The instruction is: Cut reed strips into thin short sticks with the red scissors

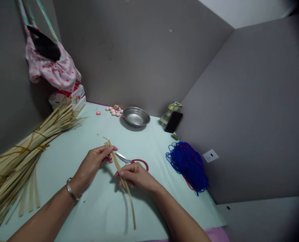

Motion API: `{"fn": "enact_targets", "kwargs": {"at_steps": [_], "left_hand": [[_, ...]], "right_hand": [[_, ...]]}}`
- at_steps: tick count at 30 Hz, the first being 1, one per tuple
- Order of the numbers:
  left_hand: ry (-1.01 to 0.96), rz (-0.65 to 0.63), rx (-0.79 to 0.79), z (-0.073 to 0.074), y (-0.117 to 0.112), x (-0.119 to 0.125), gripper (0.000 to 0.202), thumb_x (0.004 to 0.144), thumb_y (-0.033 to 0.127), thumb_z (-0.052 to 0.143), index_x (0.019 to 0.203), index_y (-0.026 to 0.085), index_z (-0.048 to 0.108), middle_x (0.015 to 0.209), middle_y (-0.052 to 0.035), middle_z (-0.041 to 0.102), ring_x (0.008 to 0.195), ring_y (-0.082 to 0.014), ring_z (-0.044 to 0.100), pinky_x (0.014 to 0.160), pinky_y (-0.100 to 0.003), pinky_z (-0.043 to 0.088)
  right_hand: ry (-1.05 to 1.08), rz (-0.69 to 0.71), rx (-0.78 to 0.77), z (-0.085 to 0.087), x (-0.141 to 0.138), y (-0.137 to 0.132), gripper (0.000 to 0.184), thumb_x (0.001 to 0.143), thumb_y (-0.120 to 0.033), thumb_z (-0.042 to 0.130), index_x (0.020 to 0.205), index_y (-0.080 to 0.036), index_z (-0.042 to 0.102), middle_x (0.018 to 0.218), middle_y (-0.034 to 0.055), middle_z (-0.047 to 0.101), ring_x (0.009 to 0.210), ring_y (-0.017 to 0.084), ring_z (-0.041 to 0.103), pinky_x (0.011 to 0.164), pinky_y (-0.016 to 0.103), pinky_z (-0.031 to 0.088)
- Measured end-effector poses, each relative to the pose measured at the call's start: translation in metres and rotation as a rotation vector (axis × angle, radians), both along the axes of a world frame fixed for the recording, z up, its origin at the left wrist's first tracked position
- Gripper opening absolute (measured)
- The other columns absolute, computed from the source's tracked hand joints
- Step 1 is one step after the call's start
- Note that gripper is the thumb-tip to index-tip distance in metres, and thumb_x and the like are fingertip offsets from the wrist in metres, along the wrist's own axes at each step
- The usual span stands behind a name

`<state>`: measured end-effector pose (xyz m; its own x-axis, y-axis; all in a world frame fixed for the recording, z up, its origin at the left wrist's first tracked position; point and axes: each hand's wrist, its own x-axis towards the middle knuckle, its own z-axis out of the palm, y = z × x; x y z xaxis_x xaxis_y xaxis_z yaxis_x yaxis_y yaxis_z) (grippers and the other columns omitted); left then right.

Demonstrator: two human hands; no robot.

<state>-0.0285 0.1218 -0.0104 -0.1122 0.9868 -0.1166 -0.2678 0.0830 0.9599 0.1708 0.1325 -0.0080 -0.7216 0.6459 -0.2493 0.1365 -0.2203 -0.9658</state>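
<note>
Several flat, straw-coloured strips point(116, 161) are held up over the table between my two hands. My left hand point(100, 156) pinches them close to their upper ends, with a silver bangle on that wrist. Lower down the same strips, my right hand point(134, 174) closes thumb and fingers around them. One long strip hangs below my right hand toward the front of the table. Red-handled scissors point(142, 160) lie on the table just behind my right hand, their blades partly hidden.
Tied bundles of dried strips point(38, 139) cover the left side. A metal bowl point(136, 117), pebble-like pieces point(113, 111), a bottle point(166, 116) and a phone point(174, 122) stand along the back. Blue cord point(189, 166) lies right, near the grey wall point(247, 111).
</note>
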Motion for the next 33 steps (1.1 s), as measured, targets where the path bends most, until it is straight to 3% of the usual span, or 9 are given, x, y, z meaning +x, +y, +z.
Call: {"fn": "enact_targets", "kwargs": {"at_steps": [7, 12, 16, 18, 21, 24, 27, 31, 33], "left_hand": [[0.093, 0.173, 0.073, -0.001, 0.005, -0.008, 0.039, 0.079, 0.049, 0.072, 0.101, 0.016, 0.074, 0.076, -0.0017, 0.061, 0.067, -0.0162, 0.058, 0.068, -0.029, 0.051], [0.378, 0.442, 0.308, 0.0, -0.005, 0.0, 0.058, 0.075, 0.026, 0.077, 0.129, 0.029, 0.057, 0.127, -0.0053, 0.058, 0.12, -0.027, 0.054, 0.111, -0.044, 0.034], [0.943, -0.062, 0.782, 0.003, -0.016, 0.015, 0.056, 0.079, 0.002, 0.054, 0.128, 0.028, 0.062, 0.127, -0.007, 0.067, 0.139, -0.0324, 0.042, 0.121, -0.058, 0.009], [1.063, -0.283, 0.85, 0.001, -0.018, 0.021, 0.062, 0.079, -0.002, 0.047, 0.132, 0.027, 0.059, 0.125, -0.0077, 0.07, 0.138, -0.0311, 0.045, 0.12, -0.06, 0.008], [1.095, -0.387, 0.821, -0.005, -0.016, 0.023, 0.055, 0.084, 0.0, 0.042, 0.13, 0.025, 0.06, 0.111, -0.0081, 0.074, 0.115, -0.0275, 0.062, 0.117, -0.058, 0.02], [1.033, -0.357, 0.716, -0.008, -0.014, 0.017, 0.044, 0.092, 0.007, 0.039, 0.122, 0.027, 0.063, 0.093, -0.0061, 0.071, 0.085, -0.0229, 0.064, 0.091, -0.042, 0.047], [0.964, -0.244, 0.553, -0.002, -0.012, 0.007, 0.033, 0.097, 0.018, 0.037, 0.113, 0.027, 0.064, 0.083, -0.0026, 0.063, 0.073, -0.0203, 0.059, 0.069, -0.031, 0.045], [0.825, -0.09, 0.344, 0.012, -0.009, -0.006, 0.03, 0.099, 0.039, 0.039, 0.104, 0.028, 0.066, 0.087, -0.0014, 0.06, 0.075, -0.0203, 0.056, 0.071, -0.03, 0.042], [0.756, -0.075, 0.236, 0.016, -0.007, -0.012, 0.033, 0.098, 0.046, 0.04, 0.104, 0.029, 0.067, 0.08, 0.0, 0.057, 0.071, -0.0199, 0.052, 0.066, -0.028, 0.039]], "right_hand": [[-0.079, 0.004, 0.029, 0.003, 0.011, 0.007, 0.028, 0.088, -0.04, 0.062, 0.083, -0.015, 0.073, 0.056, -0.0039, 0.057, 0.04, 0.005, 0.033, 0.04, 0.021, 0.021], [-0.167, -0.076, 0.07, 0.008, 0.022, 0.014, 0.025, 0.087, -0.036, 0.061, 0.075, -0.015, 0.068, 0.052, -0.0056, 0.052, 0.04, 0.006, 0.038, 0.04, 0.02, 0.026], [-0.067, 0.02, -0.039, 0.011, 0.028, 0.018, 0.024, 0.084, -0.034, 0.064, 0.074, -0.013, 0.069, 0.048, -0.0051, 0.051, 0.04, 0.005, 0.036, 0.042, 0.021, 0.022], [0.019, 0.06, -0.112, 0.011, 0.029, 0.019, 0.024, 0.082, -0.034, 0.066, 0.075, -0.012, 0.069, 0.048, -0.0046, 0.051, 0.042, 0.006, 0.038, 0.044, 0.022, 0.023], [0.078, 0.099, -0.191, 0.008, 0.03, 0.022, 0.032, 0.081, -0.043, 0.068, 0.075, -0.012, 0.067, 0.045, -0.0062, 0.047, 0.038, 0.006, 0.032, 0.043, 0.023, 0.021], [0.076, 0.048, -0.165, 0.01, 0.032, 0.025, 0.051, 0.088, -0.061, 0.054, 0.077, -0.013, 0.066, 0.046, -0.004, 0.05, 0.035, 0.006, 0.027, 0.042, 0.024, 0.018], [-0.034, -0.061, 0.07, 0.02, 0.038, 0.024, 0.059, 0.096, -0.063, 0.038, 0.083, -0.014, 0.067, 0.06, 0.0012, 0.058, 0.044, 0.009, 0.039, 0.047, 0.025, 0.026], [-0.471, -0.014, 0.68, 0.03, 0.045, 0.016, 0.021, 0.087, -0.038, 0.067, 0.098, -0.019, 0.068, 0.086, 0.003, 0.061, 0.077, 0.016, 0.051, 0.066, 0.027, 0.035], [-0.652, 0.073, 0.863, 0.029, 0.046, 0.011, 0.029, 0.079, -0.03, 0.076, 0.105, -0.021, 0.066, 0.096, 0.0038, 0.058, 0.086, 0.019, 0.05, 0.071, 0.028, 0.036]]}}
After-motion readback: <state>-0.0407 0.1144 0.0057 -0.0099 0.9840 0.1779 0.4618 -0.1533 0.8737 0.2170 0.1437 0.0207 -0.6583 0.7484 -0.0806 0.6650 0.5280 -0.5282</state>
